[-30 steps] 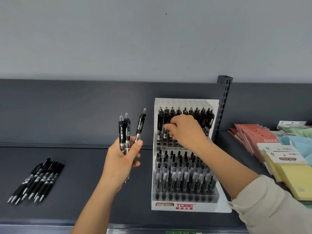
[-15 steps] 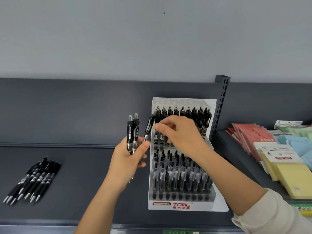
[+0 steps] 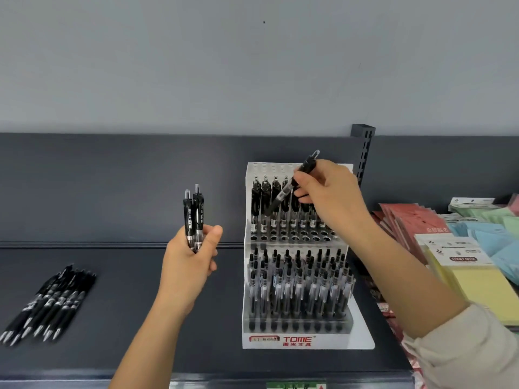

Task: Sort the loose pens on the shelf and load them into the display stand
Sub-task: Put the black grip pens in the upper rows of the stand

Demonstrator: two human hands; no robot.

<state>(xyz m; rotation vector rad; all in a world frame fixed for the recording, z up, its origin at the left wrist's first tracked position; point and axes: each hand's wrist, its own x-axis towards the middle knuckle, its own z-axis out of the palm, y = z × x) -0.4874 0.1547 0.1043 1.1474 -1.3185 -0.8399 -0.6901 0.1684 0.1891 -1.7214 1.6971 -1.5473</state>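
**Left hand** (image 3: 191, 265): fingers and thumb wrapped round 2 black pens (image 3: 193, 217), held upright with the clickers up, near the stand's left side.

**Right hand** (image 3: 331, 200): thumb and fingers pinch 1 tilted pen (image 3: 282, 193), tip pointing down-left over the upper tier and not yet in a hole.

**Near shelf:** display stand (image 3: 309, 341) (white base marked TOME), its lower tiers packed with clear-barrelled pens (image 3: 297, 287). Loose pens (image 3: 47, 307) lie flat in a heap on the shelf (image 3: 126, 304), well apart to the left. Sticky-note pads (image 3: 477, 279) sit to the right.

**Further back:** the upper tier has a front row of empty holes (image 3: 292, 237). Behind it stands a row of upright black pens (image 3: 269, 209), partly hidden by the right hand.

**Step, as judged:** loading 1 pen at a time from the left hand's stock.

**Next move calls for:** turning the pen upright, tip down, over 1 empty hole, then lowering it straight. The neighbouring pens stand close, so a slanted entry may knock them.
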